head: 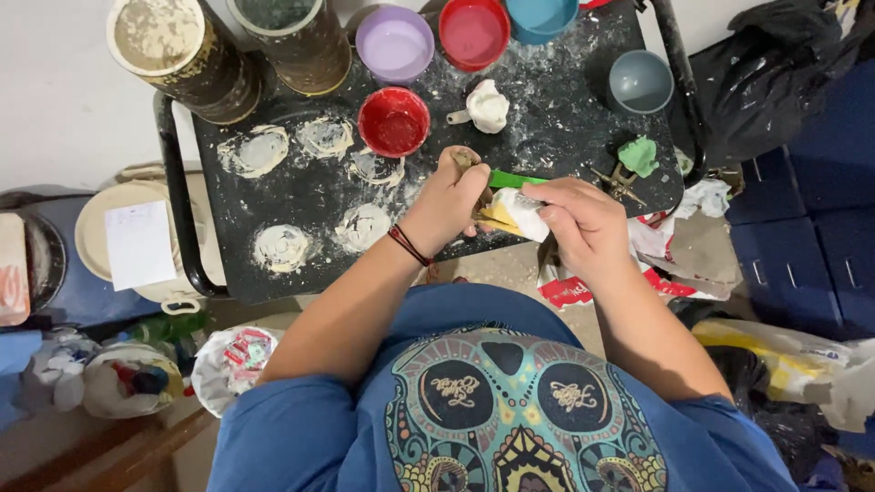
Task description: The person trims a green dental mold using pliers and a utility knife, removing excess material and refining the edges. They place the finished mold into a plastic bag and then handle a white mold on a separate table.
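Hands meet right at the near edge of the black counter (583, 118), which is dusty and smeared with dried white plaster swirls. Left hand (448, 199) is clenched around a green-handled tool (512, 179), and the right hand (583, 223) has its grip closed on a small crumpled white-and-yellow piece (512, 214), the two touching just over the counter's front rim. Not much free room near them: a glossy red bowl (393, 121) sits just behind the left hand, a lumpy white plaster figure (487, 105) is a bit further back, and a small green figure (639, 156) sits near the right edge beside the grey cup (640, 82). Along the far edge there's a lilac bowl (395, 43), another red bowl (473, 33) and two grubby plaster-caked tins (182, 55). Crumpled paper (684, 241) hangs off the right front corner.
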